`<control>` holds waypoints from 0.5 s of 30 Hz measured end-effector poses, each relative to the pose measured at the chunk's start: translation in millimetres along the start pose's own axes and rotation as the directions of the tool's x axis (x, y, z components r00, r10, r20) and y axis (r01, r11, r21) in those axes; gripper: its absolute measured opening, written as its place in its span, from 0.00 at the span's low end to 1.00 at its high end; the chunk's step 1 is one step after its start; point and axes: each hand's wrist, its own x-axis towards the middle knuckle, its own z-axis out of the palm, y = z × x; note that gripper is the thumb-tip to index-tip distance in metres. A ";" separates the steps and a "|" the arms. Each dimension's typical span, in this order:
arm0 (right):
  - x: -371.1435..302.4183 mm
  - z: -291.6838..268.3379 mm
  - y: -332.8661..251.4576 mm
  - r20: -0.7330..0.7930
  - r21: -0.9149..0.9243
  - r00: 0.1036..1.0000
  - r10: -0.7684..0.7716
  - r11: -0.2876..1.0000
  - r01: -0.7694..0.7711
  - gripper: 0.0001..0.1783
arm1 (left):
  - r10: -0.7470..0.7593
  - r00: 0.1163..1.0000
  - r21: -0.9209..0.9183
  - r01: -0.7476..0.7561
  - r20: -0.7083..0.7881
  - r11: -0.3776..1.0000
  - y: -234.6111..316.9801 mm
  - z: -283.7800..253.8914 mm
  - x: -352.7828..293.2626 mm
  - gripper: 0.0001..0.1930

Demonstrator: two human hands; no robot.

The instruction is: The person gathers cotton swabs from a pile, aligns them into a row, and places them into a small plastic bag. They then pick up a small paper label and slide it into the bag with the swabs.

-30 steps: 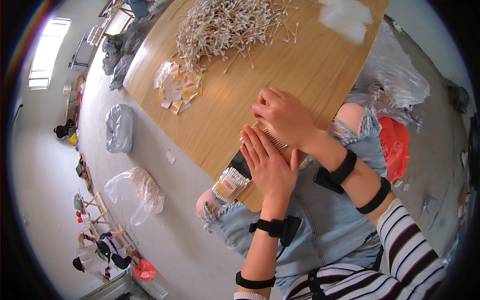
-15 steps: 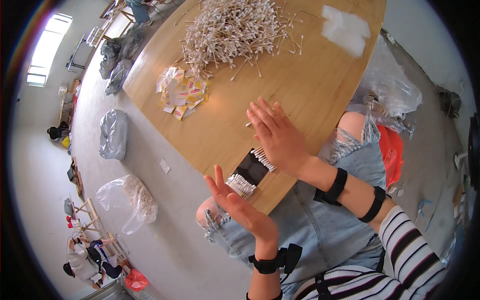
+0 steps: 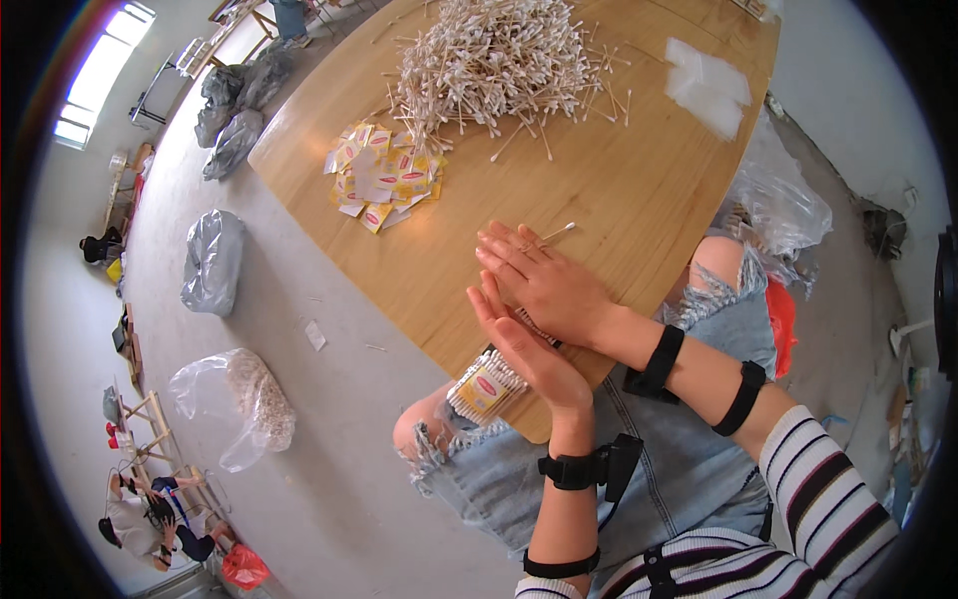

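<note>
My left hand (image 3: 531, 351) and my right hand (image 3: 561, 295) meet over the near corner of the wooden table, fingers stretched out. The left fingers reach under the edge of the right palm, touching or nearly so. Beside my left hand lies a row of cotton swabs (image 3: 459, 401) with a yellow-and-white label card (image 3: 486, 389) on it. More swabs (image 3: 529, 321) show in part between the hands; the dark piece near them is mostly covered. A single cotton swab (image 3: 561, 232) lies just beyond my right fingers.
Farther along the table (image 3: 329, 240) are a big heap of loose swabs (image 3: 499, 65), a pile of label cards (image 3: 384, 178) and clear plastic bags (image 3: 707, 88). Filled bags (image 3: 213, 262) stand on the floor at left. Another person (image 3: 140, 524) sits at far lower left.
My left hand has moved up and right to meet my right hand, closing the gap over the dark piece. The label card on the swabs has come into sight. The view has shifted slightly.
</note>
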 end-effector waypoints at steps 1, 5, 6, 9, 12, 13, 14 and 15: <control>0.2 -0.7 0.4 0.002 -0.001 1.000 -0.001 1.000 0.001 0.31 | 0.014 0.999 -0.037 -0.015 -0.029 0.999 1.6 0.9 0.3 0.34; 1.1 -3.8 2.6 -0.006 -0.140 0.998 -0.069 0.988 0.068 0.27 | 0.097 0.985 -0.047 -0.104 -0.144 0.993 20.6 -0.5 -4.1 0.31; 1.1 -4.3 3.5 0.011 -0.227 0.994 -0.105 0.968 0.105 0.27 | 0.099 0.984 -0.041 -0.106 -0.145 0.993 27.7 -7.4 -3.8 0.31; 0.1 0.5 7.7 -0.007 -0.200 0.995 -0.103 0.975 0.100 0.27 | 0.357 0.920 0.275 -0.305 -0.163 0.912 52.6 -45.5 2.0 0.28; 0.8 2.8 5.2 -0.005 -0.163 0.993 -0.119 0.980 0.117 0.27 | 0.324 0.925 0.752 -0.069 -0.197 0.655 58.1 -88.5 3.0 0.22; 2.2 6.8 -0.4 -0.009 -0.151 0.992 -0.127 0.981 0.124 0.27 | 0.214 0.953 0.795 0.042 -0.214 0.605 52.9 -105.0 3.3 0.18; 1.5 9.1 -2.8 -0.008 -0.113 0.992 -0.128 0.985 0.126 0.27 | 0.095 0.968 0.825 0.146 -0.234 0.546 48.9 -111.8 3.9 0.17; 0.5 11.0 -4.6 -0.007 -0.077 0.992 -0.129 0.989 0.128 0.27 | 0.096 0.968 0.825 0.145 -0.234 0.546 44.5 -113.6 3.8 0.17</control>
